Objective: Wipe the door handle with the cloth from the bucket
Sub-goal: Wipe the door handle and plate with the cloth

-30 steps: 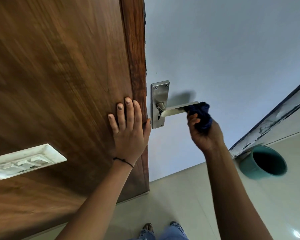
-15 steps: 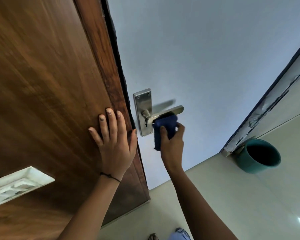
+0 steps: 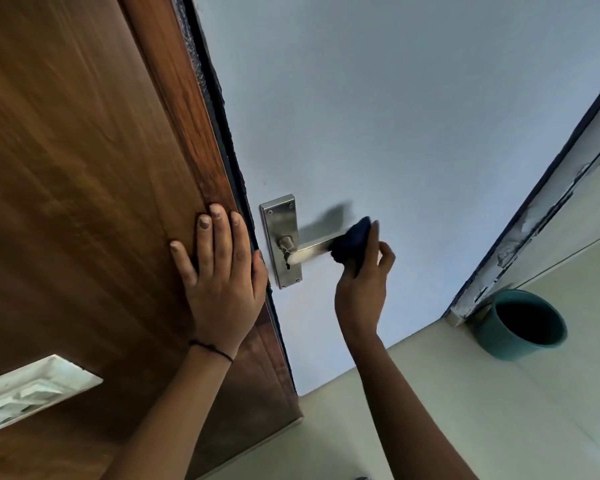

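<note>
A silver lever door handle (image 3: 309,250) on a steel backplate (image 3: 280,230) sits on the pale blue door. My right hand (image 3: 362,287) grips a dark blue cloth (image 3: 352,242), which is wrapped over the outer end of the lever and hides its tip. My left hand (image 3: 222,271) lies flat with fingers spread on the brown wooden frame just left of the backplate. A teal bucket (image 3: 520,325) stands on the floor at the right, by the door's far edge; its inside looks dark.
A white switch plate (image 3: 32,389) is set into the wooden panel (image 3: 66,168) at lower left. Pale floor tiles (image 3: 465,410) spread below the door. A chipped, painted door frame (image 3: 534,216) runs diagonally at the right, above the bucket.
My right hand slid the cloth from under the lever near the backplate out to the lever's end. The view shifted slightly. My left hand stayed flat on the wood.
</note>
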Demonstrator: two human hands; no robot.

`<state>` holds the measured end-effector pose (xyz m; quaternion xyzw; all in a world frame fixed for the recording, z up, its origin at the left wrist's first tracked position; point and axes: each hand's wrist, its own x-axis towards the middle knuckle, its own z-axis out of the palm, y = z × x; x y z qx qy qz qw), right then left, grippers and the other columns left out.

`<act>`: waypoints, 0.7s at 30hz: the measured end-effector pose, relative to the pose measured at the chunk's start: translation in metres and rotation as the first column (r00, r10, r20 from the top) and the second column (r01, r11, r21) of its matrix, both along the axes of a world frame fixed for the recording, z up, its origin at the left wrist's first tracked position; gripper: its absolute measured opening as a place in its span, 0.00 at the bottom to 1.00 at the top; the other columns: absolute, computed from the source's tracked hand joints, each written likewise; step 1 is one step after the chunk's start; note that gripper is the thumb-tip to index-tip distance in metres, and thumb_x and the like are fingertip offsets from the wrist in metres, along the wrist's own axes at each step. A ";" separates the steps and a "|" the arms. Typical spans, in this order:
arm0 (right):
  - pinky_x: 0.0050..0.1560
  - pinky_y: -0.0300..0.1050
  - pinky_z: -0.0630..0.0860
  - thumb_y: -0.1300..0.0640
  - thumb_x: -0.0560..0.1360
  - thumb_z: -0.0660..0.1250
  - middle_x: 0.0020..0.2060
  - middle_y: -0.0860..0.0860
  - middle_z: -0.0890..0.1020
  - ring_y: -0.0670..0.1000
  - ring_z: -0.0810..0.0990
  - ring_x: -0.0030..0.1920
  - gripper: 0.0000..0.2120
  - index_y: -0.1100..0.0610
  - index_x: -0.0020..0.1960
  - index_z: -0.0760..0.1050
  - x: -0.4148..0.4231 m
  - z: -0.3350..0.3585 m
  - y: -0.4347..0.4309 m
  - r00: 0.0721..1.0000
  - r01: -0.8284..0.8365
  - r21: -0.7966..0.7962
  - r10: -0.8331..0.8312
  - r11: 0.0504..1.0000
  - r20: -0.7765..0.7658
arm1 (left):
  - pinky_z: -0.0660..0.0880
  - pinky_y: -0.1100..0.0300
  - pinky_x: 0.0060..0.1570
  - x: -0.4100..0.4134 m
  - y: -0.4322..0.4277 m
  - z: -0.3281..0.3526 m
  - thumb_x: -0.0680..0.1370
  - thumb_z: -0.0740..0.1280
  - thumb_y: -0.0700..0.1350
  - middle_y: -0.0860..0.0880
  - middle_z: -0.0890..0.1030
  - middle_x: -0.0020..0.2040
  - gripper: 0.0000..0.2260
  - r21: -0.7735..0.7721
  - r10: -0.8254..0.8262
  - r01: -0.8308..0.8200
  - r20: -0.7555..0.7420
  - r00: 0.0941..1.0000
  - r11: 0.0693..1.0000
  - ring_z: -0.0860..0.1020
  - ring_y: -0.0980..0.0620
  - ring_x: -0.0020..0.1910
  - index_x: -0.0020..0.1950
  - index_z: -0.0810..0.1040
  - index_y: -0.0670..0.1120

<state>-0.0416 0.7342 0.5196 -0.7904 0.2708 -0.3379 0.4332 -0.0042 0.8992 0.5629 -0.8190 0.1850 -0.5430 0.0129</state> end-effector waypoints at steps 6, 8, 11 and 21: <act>0.41 0.48 0.78 0.70 0.72 0.61 0.73 0.53 0.63 0.57 0.73 0.58 0.36 0.45 0.74 0.59 -0.016 0.001 0.043 0.966 -0.259 -0.432 0.219 0.864 -0.140 | 0.37 0.46 0.74 0.003 -0.001 -0.003 0.79 0.60 0.48 0.41 0.44 0.79 0.34 -0.004 0.003 -0.003 0.038 0.999 1.000 0.40 0.48 0.78 0.78 0.44 0.42; 0.37 0.48 0.76 0.71 0.70 0.60 0.73 0.52 0.65 0.57 0.72 0.55 0.35 0.44 0.72 0.63 -0.015 -0.001 0.025 0.961 -0.270 -0.432 0.215 0.861 -0.173 | 0.37 0.46 0.74 0.004 -0.001 -0.003 0.79 0.60 0.48 0.41 0.54 0.76 0.34 -0.005 0.002 -0.002 0.042 0.999 1.000 0.39 0.48 0.77 0.77 0.44 0.42; 0.37 0.47 0.75 0.71 0.70 0.57 0.74 0.49 0.62 0.58 0.71 0.55 0.34 0.45 0.70 0.67 -0.003 0.009 -0.013 0.984 -0.133 -0.276 0.093 0.952 -0.150 | 0.37 0.46 0.74 0.003 -0.002 -0.002 0.78 0.60 0.47 0.39 0.58 0.73 0.34 -0.021 -0.008 0.009 0.031 0.999 1.000 0.39 0.49 0.77 0.77 0.43 0.42; 0.41 0.51 0.71 0.60 0.66 0.66 0.62 0.51 0.78 0.62 0.76 0.49 0.20 0.48 0.57 0.78 0.005 0.044 0.025 0.916 -0.401 -0.711 0.233 0.578 -0.326 | 0.36 0.46 0.74 0.002 -0.001 0.000 0.79 0.59 0.48 0.44 0.38 0.78 0.34 0.003 0.001 -0.001 0.022 1.000 1.000 0.38 0.49 0.77 0.78 0.42 0.42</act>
